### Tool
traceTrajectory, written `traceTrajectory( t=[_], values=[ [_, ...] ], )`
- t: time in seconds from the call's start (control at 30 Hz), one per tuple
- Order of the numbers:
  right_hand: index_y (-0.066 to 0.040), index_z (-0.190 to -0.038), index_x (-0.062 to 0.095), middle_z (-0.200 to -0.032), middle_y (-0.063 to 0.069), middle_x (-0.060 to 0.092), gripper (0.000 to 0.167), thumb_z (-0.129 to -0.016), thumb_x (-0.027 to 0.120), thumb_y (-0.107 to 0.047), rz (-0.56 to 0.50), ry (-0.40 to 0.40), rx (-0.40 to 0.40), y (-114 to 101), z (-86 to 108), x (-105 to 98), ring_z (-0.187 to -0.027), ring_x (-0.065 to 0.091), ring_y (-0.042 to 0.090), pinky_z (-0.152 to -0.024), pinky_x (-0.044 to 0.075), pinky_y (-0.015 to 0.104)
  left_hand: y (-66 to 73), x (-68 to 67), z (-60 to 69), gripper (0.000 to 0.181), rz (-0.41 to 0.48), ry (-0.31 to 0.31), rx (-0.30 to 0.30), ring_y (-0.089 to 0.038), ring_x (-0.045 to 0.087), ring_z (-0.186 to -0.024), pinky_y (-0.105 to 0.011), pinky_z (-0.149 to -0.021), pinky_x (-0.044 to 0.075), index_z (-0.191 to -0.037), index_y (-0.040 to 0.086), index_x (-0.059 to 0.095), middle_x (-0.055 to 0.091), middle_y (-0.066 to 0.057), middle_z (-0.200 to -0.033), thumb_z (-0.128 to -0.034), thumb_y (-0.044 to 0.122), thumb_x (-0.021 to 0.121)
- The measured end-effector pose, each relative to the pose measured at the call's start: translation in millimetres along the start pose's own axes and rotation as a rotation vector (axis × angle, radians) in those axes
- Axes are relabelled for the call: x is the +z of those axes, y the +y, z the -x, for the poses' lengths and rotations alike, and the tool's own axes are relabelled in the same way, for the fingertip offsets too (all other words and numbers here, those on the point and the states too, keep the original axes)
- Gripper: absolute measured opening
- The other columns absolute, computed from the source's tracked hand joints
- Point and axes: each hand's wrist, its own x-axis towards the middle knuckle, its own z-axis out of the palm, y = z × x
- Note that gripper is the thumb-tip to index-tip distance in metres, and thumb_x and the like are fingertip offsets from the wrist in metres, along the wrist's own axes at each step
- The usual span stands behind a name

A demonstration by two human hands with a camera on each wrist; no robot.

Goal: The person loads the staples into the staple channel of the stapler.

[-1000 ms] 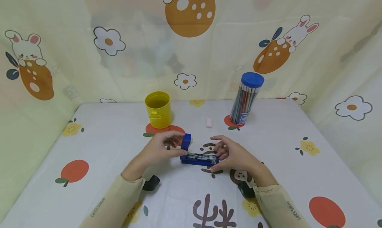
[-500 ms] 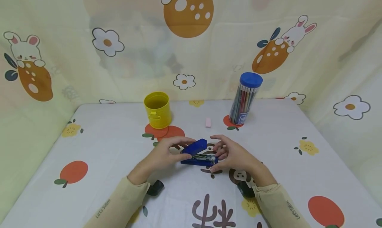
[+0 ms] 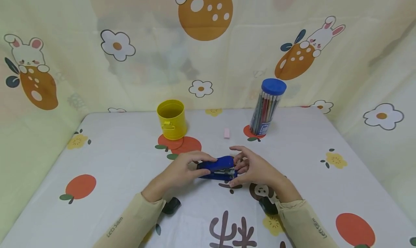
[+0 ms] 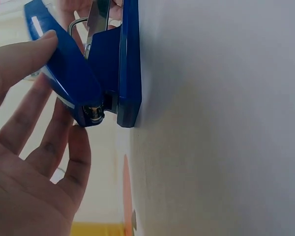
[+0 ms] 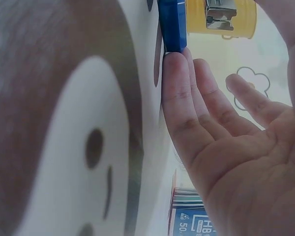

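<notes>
A blue stapler lies on the tablecloth between the hands, its top arm raised slightly above the base. My left hand holds that top arm, thumb on the near side and fingers on the far side; the left wrist view shows the thumb pressed on the blue arm. My right hand is at the stapler's front end. In the right wrist view, its fairly straight fingers touch the end of the blue base. The metal staple channel shows in the gap between arm and base.
Behind the left hand stands a yellow bucket. A small pink eraser lies beyond the stapler. Farther right is a clear tub of pencils with a blue lid. A patterned curtain hangs behind the table.
The stapler's top arm has swung down from nearly upright to just above the base, and my left hand has moved right along with it. My right hand has stayed at the front end.
</notes>
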Motion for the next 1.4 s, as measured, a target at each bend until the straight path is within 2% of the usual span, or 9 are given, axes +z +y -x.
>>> traceTrajectory(
  t=[0.17,0.27,0.5,0.63,0.73,0.93,1.23,1.33,1.4],
  values=[
    [-0.012,-0.154,0.033,-0.124,0.015,0.054,0.109,-0.067,0.097,-0.021,-0.005,-0.004,0.016,-1.1,-0.4,0.7,-0.102,0.064,0.026,-0.088,0.054,0.041,-1.1,1.2,0.0,0.034,-0.043,-0.035,0.012,-0.009,0.059,-0.115,-0.034,-0.101,0.046,-0.125,0.021,0.072,0.067,0.010,-0.124,-0.0924,0.010,0.075],
    [-0.012,-0.154,0.033,-0.124,0.015,0.054,0.109,-0.066,0.097,-0.021,-0.004,-0.007,0.020,-1.7,-1.5,1.4,-0.100,0.064,0.026,-0.088,0.054,0.041,-0.7,0.9,0.5,0.033,-0.053,-0.043,0.000,-0.010,0.058,-0.115,-0.033,-0.100,0.046,-0.124,0.020,0.072,0.066,0.009,-0.124,-0.0927,0.010,0.074],
    [-0.014,-0.154,0.034,-0.124,0.013,0.054,0.109,-0.066,0.097,-0.022,0.010,-0.007,0.031,-1.4,-1.6,1.2,-0.100,0.064,0.025,-0.089,0.054,0.042,3.7,6.0,0.7,0.038,0.011,-0.021,-0.079,-0.011,0.058,-0.114,-0.036,-0.099,0.047,-0.130,0.024,0.067,0.064,0.012,-0.125,-0.0926,0.021,0.076],
    [-0.015,-0.154,0.034,-0.124,0.013,0.054,0.109,-0.066,0.097,-0.022,0.016,-0.001,0.045,-0.9,-0.3,1.1,-0.100,0.063,0.025,-0.090,0.054,0.043,7.0,14.1,-1.6,0.039,0.052,0.011,-0.134,-0.012,0.056,-0.116,-0.039,-0.100,0.046,-0.132,0.025,0.067,0.063,0.012,-0.126,-0.0934,0.031,0.075],
    [-0.016,-0.154,0.034,-0.125,0.013,0.054,0.108,-0.066,0.097,-0.023,0.025,0.006,0.052,-0.7,0.6,1.1,-0.100,0.063,0.025,-0.090,0.054,0.043,10.0,19.5,-3.2,0.038,0.052,0.044,-0.162,-0.013,0.056,-0.115,-0.040,-0.100,0.045,-0.131,0.025,0.068,0.063,0.012,-0.124,-0.0942,0.033,0.073],
    [-0.015,-0.154,0.035,-0.125,0.012,0.054,0.108,-0.065,0.097,-0.023,0.030,0.008,0.049,-0.3,1.9,1.3,-0.100,0.063,0.025,-0.090,0.054,0.042,14.3,26.5,-4.2,0.032,-0.005,0.083,-0.167,-0.012,0.056,-0.113,-0.038,-0.099,0.046,-0.127,0.027,0.070,0.064,0.011,-0.121,-0.0954,0.031,0.072],
    [-0.014,-0.154,0.035,-0.125,0.012,0.054,0.108,-0.066,0.097,-0.022,0.014,0.012,0.019,0.2,3.8,1.0,-0.101,0.062,0.025,-0.090,0.053,0.042,15.4,31.5,-4.1,0.030,-0.008,0.106,-0.211,-0.013,0.056,-0.114,-0.041,-0.100,0.046,-0.126,0.031,0.071,0.064,0.012,-0.120,-0.0962,0.034,0.070],
    [-0.014,-0.154,0.034,-0.125,0.012,0.054,0.108,-0.067,0.097,-0.021,0.003,0.009,0.014,1.4,3.7,1.0,-0.101,0.062,0.025,-0.090,0.053,0.042,15.7,31.9,-3.6,0.030,-0.026,0.107,-0.202,-0.014,0.057,-0.113,-0.041,-0.099,0.047,-0.126,0.029,0.071,0.064,0.010,-0.120,-0.0962,0.032,0.070],
    [-0.014,-0.154,0.034,-0.125,0.012,0.054,0.108,-0.067,0.096,-0.021,-0.006,0.005,0.013,2.3,3.7,1.3,-0.101,0.062,0.026,-0.090,0.053,0.042,16.7,32.0,-3.1,0.030,-0.067,0.096,-0.185,-0.016,0.058,-0.113,-0.042,-0.098,0.047,-0.126,0.028,0.072,0.065,0.007,-0.121,-0.0964,0.032,0.070]
  ],
)
